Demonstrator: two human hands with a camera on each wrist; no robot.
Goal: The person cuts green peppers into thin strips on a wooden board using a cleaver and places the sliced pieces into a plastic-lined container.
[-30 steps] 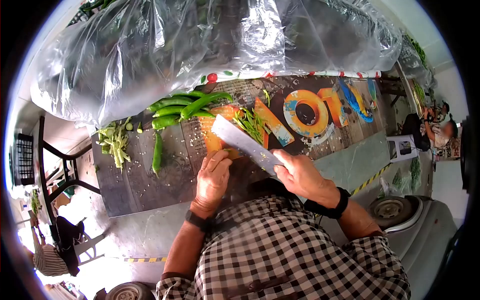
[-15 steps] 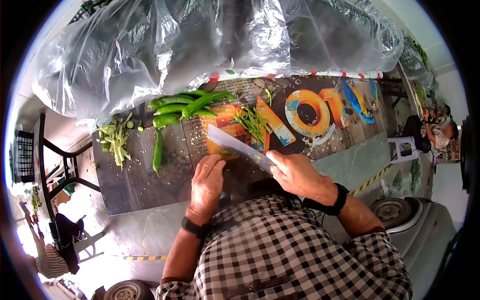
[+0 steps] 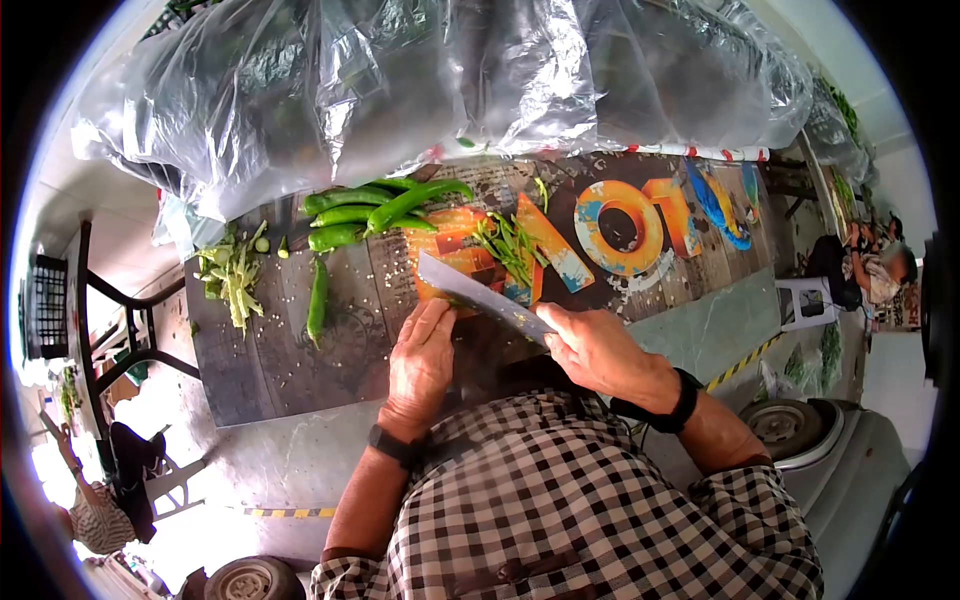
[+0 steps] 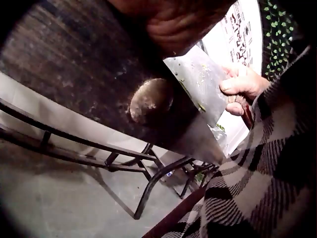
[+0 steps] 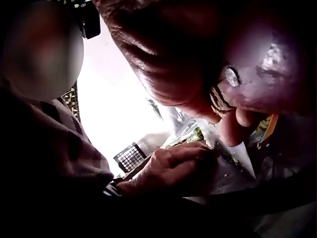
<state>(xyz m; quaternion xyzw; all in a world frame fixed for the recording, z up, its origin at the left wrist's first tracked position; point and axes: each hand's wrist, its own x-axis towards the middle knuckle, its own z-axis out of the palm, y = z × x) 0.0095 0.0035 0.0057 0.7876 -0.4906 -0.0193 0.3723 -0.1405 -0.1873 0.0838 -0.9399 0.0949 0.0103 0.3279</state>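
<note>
My right hand grips the handle of a broad-bladed cleaver, its blade slanting toward my left hand. Bits of green cling to the blade in the left wrist view. Beside the blade, my left hand has its fingers bent at the tabletop, pinching a green chili pepper that is mostly hidden. Just beyond the cleaver lies a pile of cut green chili strips. Whole green chilies are heaped farther back, and a single chili lies left of my left hand.
Pale chili cores and stems are piled at the table's left end. Seeds dot the dark printed tabletop. Clear plastic sheeting covers a mound along the far edge. A white stool and a seated person are at the right.
The cleaver's blade has come down and nearer to me. My left hand shifted slightly left, then back right. The chili piles stay in place on the table.
</note>
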